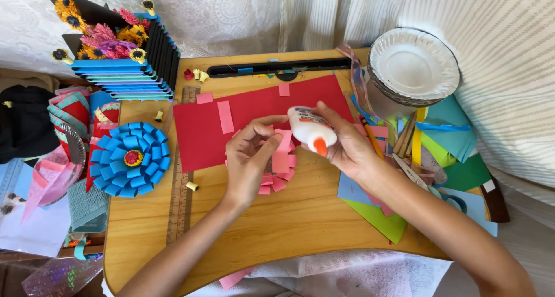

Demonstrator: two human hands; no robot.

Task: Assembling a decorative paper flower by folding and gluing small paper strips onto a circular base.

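The right hand (347,149) has its grip closed around a small white plastic glue bottle with an orange cap (311,132), tilted so the cap points down and toward the person, over the middle of the light wooden surface (277,222). The left hand (248,161) rests just beside it, its fingers pinched narrowly on a pink paper strip (281,152) that belongs to a half-built pink paper flower of folded loops (277,178); the flower lies under both hands, at the middle of the surface, partly hidden by the left palm.

Behind the hands, toward the far edge, a large red paper sheet (202,129) lies flat with several loose pink paper strips (225,116) on it. A finished blue paper flower with a red and yellow centre (128,158) sits at the left edge, touching a long wooden ruler (182,187) that runs from the far edge to the near one. A black plastic slot tray (277,67) lies along the far edge. At the far right corner stands a stack of white paper plates (413,65), and below it, along the right edge, a spread of green, blue and teal paper sheets (445,146). Off the far left corner stands a blue and black folded-paper basket with paper sunflowers (124,48).
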